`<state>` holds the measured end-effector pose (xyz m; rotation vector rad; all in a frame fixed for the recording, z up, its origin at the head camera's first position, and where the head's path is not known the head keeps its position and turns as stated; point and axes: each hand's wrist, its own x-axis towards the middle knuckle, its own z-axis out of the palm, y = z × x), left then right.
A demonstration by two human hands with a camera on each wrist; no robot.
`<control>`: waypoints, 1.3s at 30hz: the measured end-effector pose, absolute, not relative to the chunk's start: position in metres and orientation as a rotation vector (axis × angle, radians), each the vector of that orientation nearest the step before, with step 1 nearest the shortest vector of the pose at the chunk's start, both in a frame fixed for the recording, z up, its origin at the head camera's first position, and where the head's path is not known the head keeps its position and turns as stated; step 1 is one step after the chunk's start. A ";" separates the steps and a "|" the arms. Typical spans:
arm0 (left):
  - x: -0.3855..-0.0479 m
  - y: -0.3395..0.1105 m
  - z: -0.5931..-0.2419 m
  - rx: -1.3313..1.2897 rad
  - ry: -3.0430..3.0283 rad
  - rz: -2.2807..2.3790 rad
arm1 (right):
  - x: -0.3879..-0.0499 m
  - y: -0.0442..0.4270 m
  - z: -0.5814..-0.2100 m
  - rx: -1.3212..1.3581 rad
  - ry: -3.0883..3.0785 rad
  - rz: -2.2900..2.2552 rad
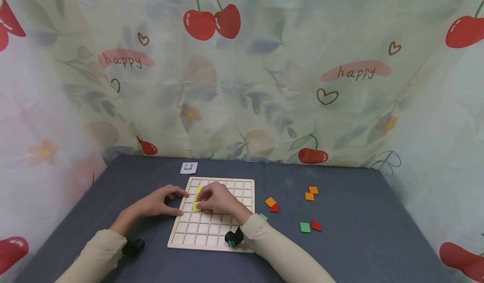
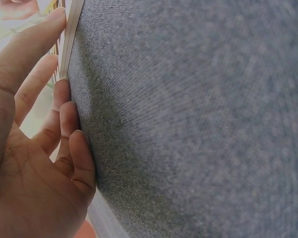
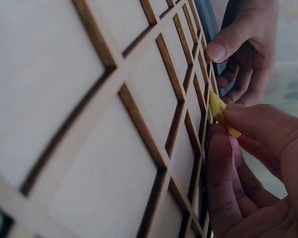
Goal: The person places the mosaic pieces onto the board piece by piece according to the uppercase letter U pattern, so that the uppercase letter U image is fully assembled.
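Two Hands, One Gridded Board

A person's right hand pinches a yellow tile between thumb and fingers over the pale grid board, toward eleven o'clock of its centre. Two patches of yellow show around that hand; whether more lie beneath it cannot be told. At about nine o'clock, the left hand is at the board's edge, thumb and fingers spread apart.

Seven loose tiles lie on the dark table: three orange tiles, two red tiles and two green tiles. One orange and one red touch near the board at three o'clock; two more orange sit farther out, just before three, and a green and a red just past it. A small patterned card lies at eleven o'clock.

The right sleeve covers the board's five-o'clock corner and part of one green tile; a black device hides further cells. Behind hangs a cherry-print curtain.
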<state>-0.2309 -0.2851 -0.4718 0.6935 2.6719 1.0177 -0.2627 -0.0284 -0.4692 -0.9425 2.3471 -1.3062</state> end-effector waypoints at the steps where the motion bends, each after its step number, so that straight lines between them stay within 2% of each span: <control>1: -0.231 -0.285 -0.472 0.691 2.670 1.021 | -0.263 -0.029 -0.469 -0.943 2.354 -1.298; 39: -0.232 -0.284 -0.471 0.670 2.664 1.018 | -0.265 -0.034 -0.473 -0.986 2.473 -1.181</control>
